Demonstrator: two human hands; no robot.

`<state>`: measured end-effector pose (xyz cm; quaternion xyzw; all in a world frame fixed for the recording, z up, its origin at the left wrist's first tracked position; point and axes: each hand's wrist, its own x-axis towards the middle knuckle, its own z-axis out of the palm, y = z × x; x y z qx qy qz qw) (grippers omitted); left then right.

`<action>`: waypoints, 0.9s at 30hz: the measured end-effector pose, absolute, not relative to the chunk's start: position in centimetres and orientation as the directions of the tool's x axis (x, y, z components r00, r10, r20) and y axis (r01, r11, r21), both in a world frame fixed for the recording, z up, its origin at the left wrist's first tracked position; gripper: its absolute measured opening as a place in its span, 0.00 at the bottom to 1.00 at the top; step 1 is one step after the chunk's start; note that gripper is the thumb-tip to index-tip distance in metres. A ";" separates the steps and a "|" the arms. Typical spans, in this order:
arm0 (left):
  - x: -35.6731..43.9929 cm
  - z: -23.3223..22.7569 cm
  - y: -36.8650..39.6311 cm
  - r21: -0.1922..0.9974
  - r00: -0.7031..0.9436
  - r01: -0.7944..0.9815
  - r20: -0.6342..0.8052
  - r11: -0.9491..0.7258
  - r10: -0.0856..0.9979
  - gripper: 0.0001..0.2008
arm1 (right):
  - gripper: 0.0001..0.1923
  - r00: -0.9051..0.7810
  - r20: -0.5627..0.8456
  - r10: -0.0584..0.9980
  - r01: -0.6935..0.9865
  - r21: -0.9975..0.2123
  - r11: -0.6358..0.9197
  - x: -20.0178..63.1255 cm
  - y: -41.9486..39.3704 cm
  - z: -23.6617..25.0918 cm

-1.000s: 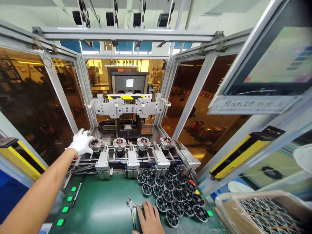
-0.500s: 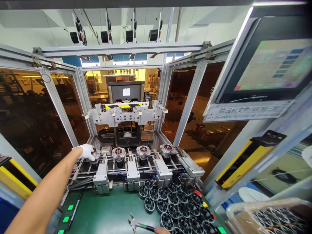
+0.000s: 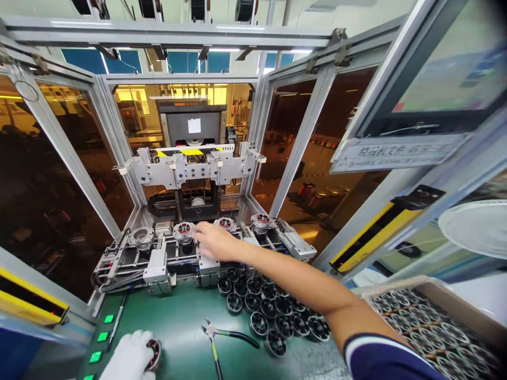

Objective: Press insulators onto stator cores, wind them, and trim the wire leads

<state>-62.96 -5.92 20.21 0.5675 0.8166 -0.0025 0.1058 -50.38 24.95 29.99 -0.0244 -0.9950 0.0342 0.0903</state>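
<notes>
Gloved left hand [image 3: 130,359] grips a wound stator [image 3: 153,353] at near-left bench edge; bare right hand [image 3: 214,240], fingers loose, holding nothing, reaches the second fixture stator [image 3: 183,230]; risk: forearm sweeps the loose cores [image 3: 273,316], or snags winding wire.

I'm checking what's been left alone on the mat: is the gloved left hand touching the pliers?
Apart. The head view shows green mat between the left hand and the pliers.
</notes>
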 end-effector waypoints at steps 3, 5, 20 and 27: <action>-62.4 14.5 -8.2 0.208 -0.395 0.885 -0.140 0.417 0.908 0.14 | 0.25 -0.991 0.103 0.083 0.079 -0.047 0.996 -56.0 26.8 29.9; -62.0 12.5 -10.4 0.272 -0.466 0.851 -0.002 0.449 0.885 0.15 | 0.27 -0.994 0.021 0.105 0.104 -0.038 0.994 -58.2 27.3 29.4; -59.2 9.5 -12.9 0.461 -0.685 0.681 0.125 0.570 0.717 0.38 | 0.18 -0.875 -0.478 0.077 0.090 -0.004 0.996 -62.0 29.6 29.8; -59.5 8.6 -12.9 0.447 -0.680 0.690 0.131 0.569 0.721 0.32 | 0.15 -0.811 -0.585 -0.013 -0.015 -0.002 1.000 -63.0 30.2 30.3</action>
